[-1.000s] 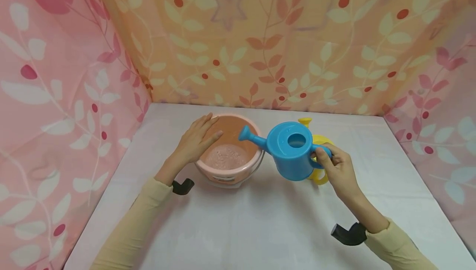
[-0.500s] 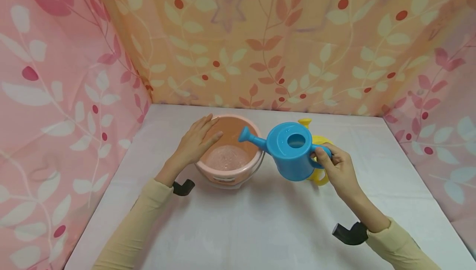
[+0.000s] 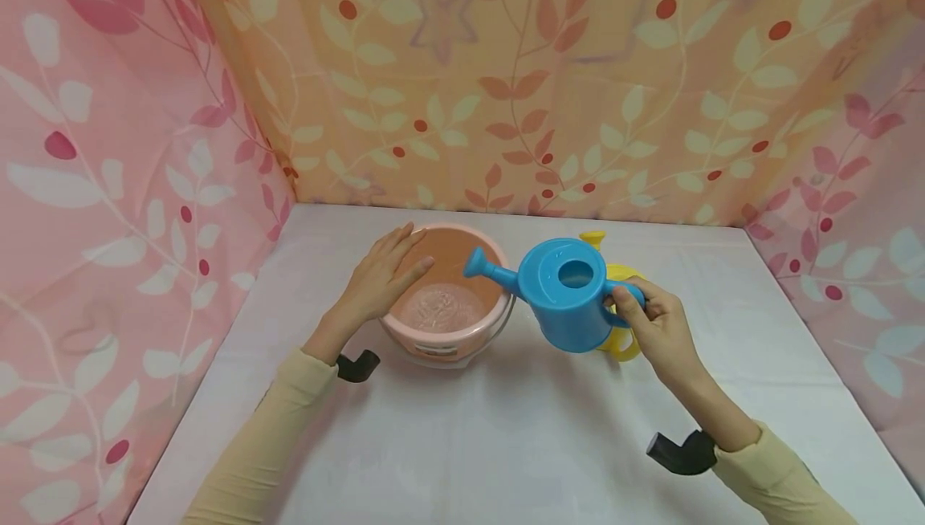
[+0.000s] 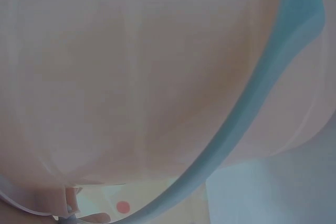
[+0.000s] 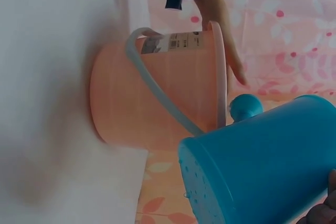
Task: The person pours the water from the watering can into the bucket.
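Observation:
A pink bucket (image 3: 433, 344) stands upright on the table, with rippled water (image 3: 442, 308) at its bottom. My left hand (image 3: 372, 280) rests on the bucket's left rim, its fingers extended. A blue watering can (image 3: 567, 308) is held up by my right hand (image 3: 659, 332), which grips its handle. The can's spout (image 3: 491, 270) reaches over the bucket's right rim; no stream from it can be made out. Droplets cling to the can's underside in the right wrist view. The left wrist view is filled by the bucket's wall (image 4: 131, 77) and its grey handle (image 4: 236, 114).
Behind the blue can stands a yellow watering can (image 3: 623, 272), largely hidden. A white cloth (image 3: 448, 445) covers the table. Patterned fabric walls (image 3: 520, 107) enclose the back and both sides. A black wrist camera (image 3: 682, 454) juts out at each wrist.
The ripples on the water in the bucket have shifted. Both hands and the blue watering can stay nearly still.

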